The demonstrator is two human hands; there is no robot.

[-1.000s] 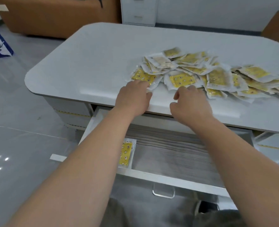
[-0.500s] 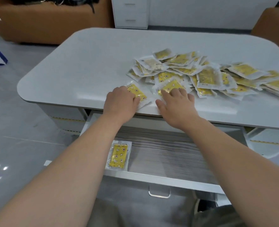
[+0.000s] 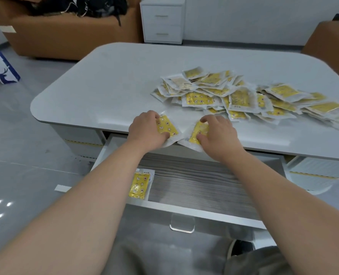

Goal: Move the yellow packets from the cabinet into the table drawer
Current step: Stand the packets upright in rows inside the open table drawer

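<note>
Head: wht table [image 3: 115, 80], gry floor [image 3: 11, 135]

Left hand [image 3: 146, 130] holds packet [image 3: 167, 127], right hand [image 3: 218, 133] second packet [image 3: 199, 132] (table edge [image 3: 85, 124])

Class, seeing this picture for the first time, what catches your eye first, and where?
A heap of yellow packets sprawls over the table's right half. At its near edge the left hand grips one packet and the right hand another packet. Below, the open drawer holds a lone packet at its left end.
</note>
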